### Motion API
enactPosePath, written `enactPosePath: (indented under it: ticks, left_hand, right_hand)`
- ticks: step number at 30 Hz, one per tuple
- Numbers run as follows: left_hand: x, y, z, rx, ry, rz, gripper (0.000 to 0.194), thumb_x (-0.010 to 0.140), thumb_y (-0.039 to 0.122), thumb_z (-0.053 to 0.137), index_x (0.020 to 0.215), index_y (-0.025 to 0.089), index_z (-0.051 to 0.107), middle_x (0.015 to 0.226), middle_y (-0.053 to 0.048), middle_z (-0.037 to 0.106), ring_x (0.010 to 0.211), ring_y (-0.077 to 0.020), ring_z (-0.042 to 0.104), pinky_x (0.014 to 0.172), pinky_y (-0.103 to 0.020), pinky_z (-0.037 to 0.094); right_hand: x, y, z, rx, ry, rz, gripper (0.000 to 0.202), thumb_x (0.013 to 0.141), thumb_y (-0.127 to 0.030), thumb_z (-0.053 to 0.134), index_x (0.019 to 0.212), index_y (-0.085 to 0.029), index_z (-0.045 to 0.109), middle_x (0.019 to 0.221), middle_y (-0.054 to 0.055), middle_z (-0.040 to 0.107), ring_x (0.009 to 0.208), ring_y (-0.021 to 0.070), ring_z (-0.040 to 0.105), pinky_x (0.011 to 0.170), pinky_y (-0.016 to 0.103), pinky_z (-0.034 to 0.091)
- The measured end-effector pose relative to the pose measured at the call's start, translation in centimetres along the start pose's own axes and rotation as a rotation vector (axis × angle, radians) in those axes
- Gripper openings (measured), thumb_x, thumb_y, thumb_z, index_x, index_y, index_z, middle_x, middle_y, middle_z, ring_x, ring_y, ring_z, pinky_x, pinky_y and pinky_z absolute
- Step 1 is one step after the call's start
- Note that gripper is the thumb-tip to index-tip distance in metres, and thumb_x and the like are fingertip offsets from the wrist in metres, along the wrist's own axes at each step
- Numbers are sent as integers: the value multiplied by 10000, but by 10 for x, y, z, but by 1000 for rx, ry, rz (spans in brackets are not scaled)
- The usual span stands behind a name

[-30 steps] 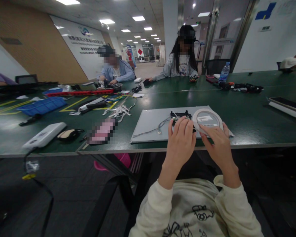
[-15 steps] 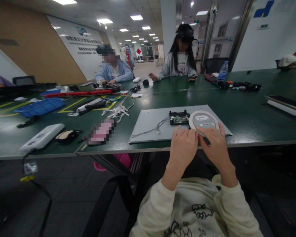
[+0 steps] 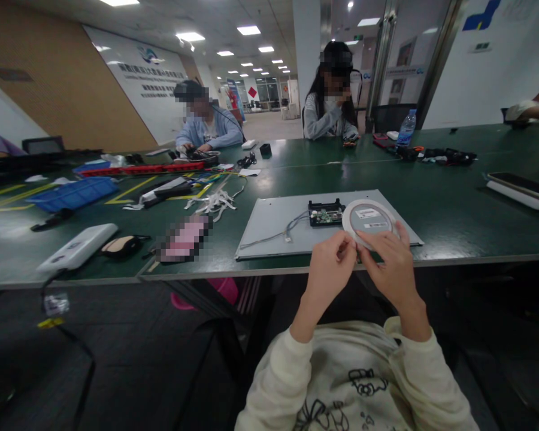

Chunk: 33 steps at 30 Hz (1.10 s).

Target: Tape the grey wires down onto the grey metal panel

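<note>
My right hand [image 3: 388, 257] holds a white ring-shaped roll of tape [image 3: 349, 221] by its lower right side, above a grey flat panel [image 3: 269, 218]. Pressed together at the roll's lower left edge are the fingers of my left hand [image 3: 332, 260]; whatever they pinch is too small to make out. On the panel, left of the roll, sits a black bracket with a circuit board [image 3: 326, 214]. Thin grey wires [image 3: 290, 228] run from it to the left across the panel.
Left of the panel lie a pink phone [image 3: 186, 239], white strips [image 3: 215, 203], a white power bank [image 3: 78, 248] and a blue basket [image 3: 74, 194]. A bottle [image 3: 405, 129] stands at the back, and a dark device [image 3: 523, 188] lies right. Two people sit opposite.
My left hand has shifted slightly down and left, its fingers curled closer together. The tape roll has moved slightly left. The person opposite has raised a hand to the face.
</note>
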State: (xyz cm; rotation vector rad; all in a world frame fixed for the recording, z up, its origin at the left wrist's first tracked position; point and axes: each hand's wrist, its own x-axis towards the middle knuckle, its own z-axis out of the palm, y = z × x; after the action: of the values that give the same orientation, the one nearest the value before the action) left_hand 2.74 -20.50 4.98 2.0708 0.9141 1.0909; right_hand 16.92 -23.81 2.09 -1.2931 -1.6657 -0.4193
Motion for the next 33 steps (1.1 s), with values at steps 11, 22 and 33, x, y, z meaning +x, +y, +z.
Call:
enactPosePath:
  ticks: [11, 22, 33]
  left_hand:
    - [5, -1, 0, -740, -104, -260, 243, 811, 372, 616, 726, 151, 562, 572, 22, 570, 525, -71, 509, 491, -175, 343]
    - [9, -13, -34, -657, 154, -311, 271, 794, 418, 648, 762, 162, 567, 584, 45, 530, 539, -59, 515, 474, -147, 361]
    - [11, -12, -50, -603, 51, -316, 287, 774, 377, 669, 943, 160, 589, 721, 2, 659, 474, -73, 578, 443, -174, 440]
  right_hand:
    - [2, 3, -2, 80, 62, -28, 220, 908, -253, 535, 1073, -218, 676, 886, 20, 714, 775, 157, 624, 1111, 498, 275]
    - [15, 92, -30, -227, 201, 179, 344, 913, -406, 499, 1101, -182, 682, 915, 85, 711, 846, 212, 627, 1018, 483, 348]
    - [4, 208, -5, -589, -355, 593, 376, 897, -340, 432, 1145, -199, 677, 1056, 161, 673, 977, 309, 593, 905, 563, 347]
